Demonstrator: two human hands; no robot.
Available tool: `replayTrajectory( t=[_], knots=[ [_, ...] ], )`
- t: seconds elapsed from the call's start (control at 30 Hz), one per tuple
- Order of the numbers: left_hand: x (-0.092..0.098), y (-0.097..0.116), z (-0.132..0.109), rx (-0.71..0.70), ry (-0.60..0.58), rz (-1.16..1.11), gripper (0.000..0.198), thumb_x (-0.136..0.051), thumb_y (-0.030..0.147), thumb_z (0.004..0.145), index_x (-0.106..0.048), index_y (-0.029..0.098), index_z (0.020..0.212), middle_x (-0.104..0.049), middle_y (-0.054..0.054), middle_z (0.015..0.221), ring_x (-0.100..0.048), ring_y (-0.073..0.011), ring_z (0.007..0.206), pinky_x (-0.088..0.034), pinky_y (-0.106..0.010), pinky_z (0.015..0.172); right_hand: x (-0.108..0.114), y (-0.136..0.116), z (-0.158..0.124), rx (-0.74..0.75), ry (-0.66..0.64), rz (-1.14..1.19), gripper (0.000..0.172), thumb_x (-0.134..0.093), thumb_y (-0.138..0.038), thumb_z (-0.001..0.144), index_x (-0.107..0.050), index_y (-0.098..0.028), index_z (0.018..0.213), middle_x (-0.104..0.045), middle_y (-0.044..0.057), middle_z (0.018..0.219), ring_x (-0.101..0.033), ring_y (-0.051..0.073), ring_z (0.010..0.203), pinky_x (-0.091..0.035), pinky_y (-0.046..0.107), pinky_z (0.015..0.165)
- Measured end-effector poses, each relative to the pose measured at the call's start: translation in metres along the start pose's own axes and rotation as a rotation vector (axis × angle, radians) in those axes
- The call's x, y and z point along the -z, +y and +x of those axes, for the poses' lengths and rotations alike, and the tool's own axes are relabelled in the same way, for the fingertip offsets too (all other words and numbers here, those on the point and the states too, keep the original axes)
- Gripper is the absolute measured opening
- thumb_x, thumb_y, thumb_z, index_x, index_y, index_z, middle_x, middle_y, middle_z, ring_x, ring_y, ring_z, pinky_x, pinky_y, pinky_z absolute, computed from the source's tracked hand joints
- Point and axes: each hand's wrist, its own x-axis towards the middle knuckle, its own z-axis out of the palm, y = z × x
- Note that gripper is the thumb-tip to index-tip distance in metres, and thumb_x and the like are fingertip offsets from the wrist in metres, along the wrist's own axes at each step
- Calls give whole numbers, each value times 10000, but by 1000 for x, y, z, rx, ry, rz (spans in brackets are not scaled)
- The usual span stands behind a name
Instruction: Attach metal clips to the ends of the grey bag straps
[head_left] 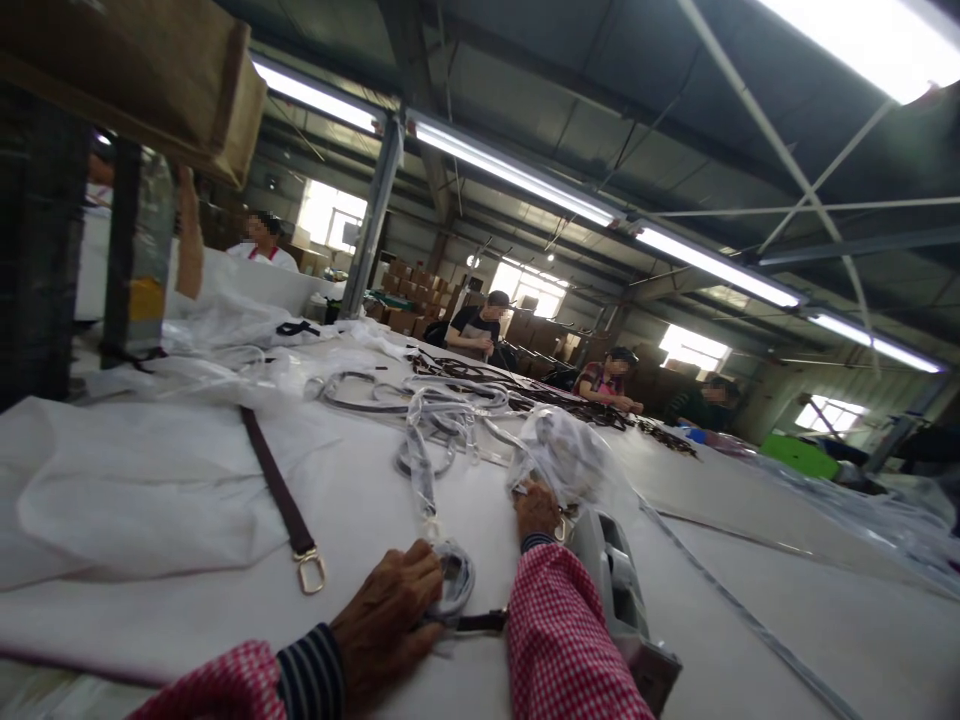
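Left hand [390,612] over the coiled strap [466,580] on the table [480,525], fingers bent, grip unclear; right hand [537,512] at the plastic bag [574,455], fingertips hidden. You're apparently steadying the coil; careful handling keeps it together.

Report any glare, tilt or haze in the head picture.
Head view: the top-right ceiling light burns out to white, and the far windows glare too; the steel post leans and the room slants; the clear plastic bag at the right hand looks hazy.
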Motion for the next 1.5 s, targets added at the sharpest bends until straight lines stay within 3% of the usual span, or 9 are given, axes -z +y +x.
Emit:
replayTrajectory(
  t=[0.2, 0.4, 0.6, 0.77, 0.9, 1.1, 1.2, 1.3, 1.5],
  knots=[
    [-5, -4, 5, 29, -60, -47, 174, -587, 170, 716, -519, 221, 868, -671, -63, 1040, -567, -286, 1039, -450, -424, 874, 11, -7, -4, -246, 66, 102, 237, -570, -357, 1017, -654, -170, 1135, -681, 73, 1086, -668, 182, 909, -575, 362, 808],
    [-3, -2, 6, 79, -92, -86, 128, -578, 163, 755, -499, 213, 843, -641, -37, 967, -545, -258, 1001, -371, -382, 833, 42, -12, -24, -281, 53, 163, 235, -579, -326, 993, -703, -144, 1076, -728, 65, 931, -687, 187, 799, -536, 307, 717],
    [0, -1, 8, 92, -93, -82, 112, -581, 172, 761, -490, 206, 817, -630, -44, 950, -541, -263, 995, -342, -360, 786, 88, -20, -80, -49, -16, 120, 278, -516, -158, 943, -751, -219, 1078, -722, 95, 1073, -669, 228, 960, -439, 281, 753],
    [2, -2, 8, 73, -74, -102, 86, -567, 177, 771, -503, 205, 821, -625, -54, 929, -534, -268, 991, -348, -360, 777, 115, -3, -136, 240, -199, 94, 288, -499, -99, 920, -753, -235, 916, -696, 56, 951, -625, 213, 965, -430, 273, 798],
    [1, -2, 7, 95, -29, -212, 101, -587, 186, 734, -501, 211, 782, -612, -50, 895, -531, -274, 984, -357, -357, 782, 126, 2, -157, 308, -226, 112, 356, -472, -71, 904, -725, -242, 1086, -672, 63, 1073, -584, 234, 1019, -440, 304, 886],
    [7, -2, 9, 254, 95, -354, 90, -602, 245, 688, -531, 208, 729, -593, -45, 847, -557, -260, 894, -396, -357, 800, 135, -12, -139, 267, -29, 265, 313, -422, -75, 934, -678, -177, 1081, -647, 100, 1143, -554, 246, 1115, -396, 344, 1016],
    [15, -6, 9, 392, 184, -465, 200, -629, 380, 724, -599, 189, 778, -610, -47, 871, -568, -240, 836, -412, -337, 763, 129, -25, -120, 283, -110, 296, 190, -513, -157, 948, -693, -196, 900, -687, 69, 978, -592, 224, 1032, -401, 319, 986],
    [24, -10, 7, 537, 245, -596, 329, -630, 514, 745, -608, 185, 755, -556, 5, 702, -515, -185, 660, -365, -277, 601, 118, -44, -109, 277, -203, 349, 118, -654, -202, 871, -670, -210, 754, -702, 42, 881, -612, 215, 967, -410, 300, 925],
    [35, -9, 7, 698, 366, -828, 412, -647, 585, 694, -539, 189, 655, -423, 68, 541, -366, -110, 491, -279, -232, 482, 116, -65, -99, 98, -234, 567, 154, -580, -225, 901, -629, -200, 757, -707, 77, 892, -627, 238, 1005, -400, 320, 876]
  ],
)
